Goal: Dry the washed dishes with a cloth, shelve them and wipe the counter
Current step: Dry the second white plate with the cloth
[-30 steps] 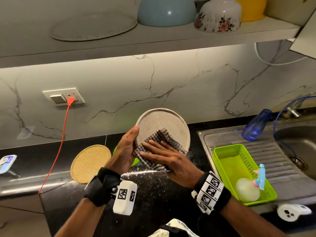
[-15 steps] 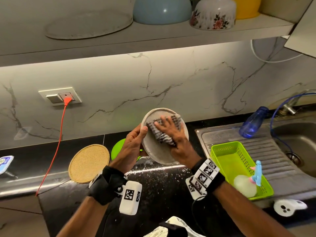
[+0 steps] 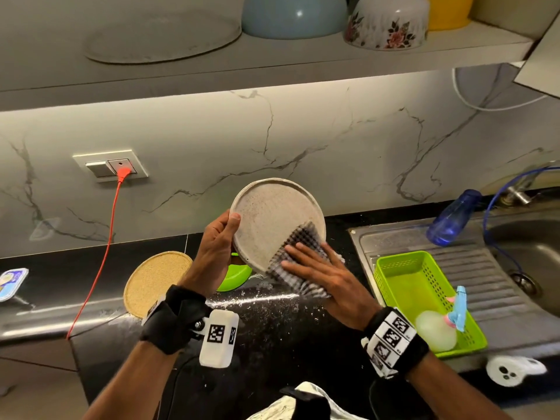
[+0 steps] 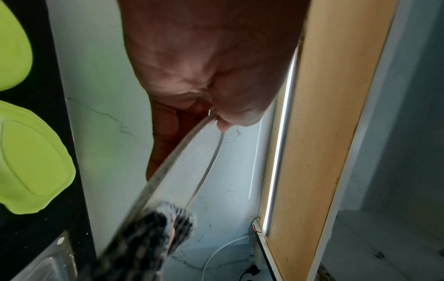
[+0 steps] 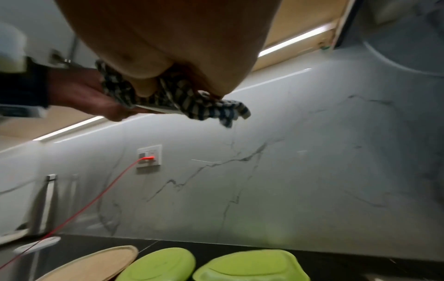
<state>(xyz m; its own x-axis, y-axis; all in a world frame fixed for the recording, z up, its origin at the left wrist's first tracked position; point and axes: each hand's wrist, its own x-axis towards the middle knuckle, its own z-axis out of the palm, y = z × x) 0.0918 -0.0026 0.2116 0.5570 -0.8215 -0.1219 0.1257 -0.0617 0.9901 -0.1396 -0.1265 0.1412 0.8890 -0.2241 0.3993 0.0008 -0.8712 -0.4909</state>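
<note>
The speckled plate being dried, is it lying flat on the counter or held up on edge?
Held up, tilted: the left hand grips the plate by its rim above the counter.

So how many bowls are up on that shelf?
3 in the head view, all upside down in a row: a blue bowl, a white floral bowl to its right, then a yellow bowl. The frame's top edge may hide more.

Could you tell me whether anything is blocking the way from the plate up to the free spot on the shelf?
Nothing visible does. The left hand holds the plate tilted above the counter, and open wall lies between it and the bare shelf stretch.
</note>
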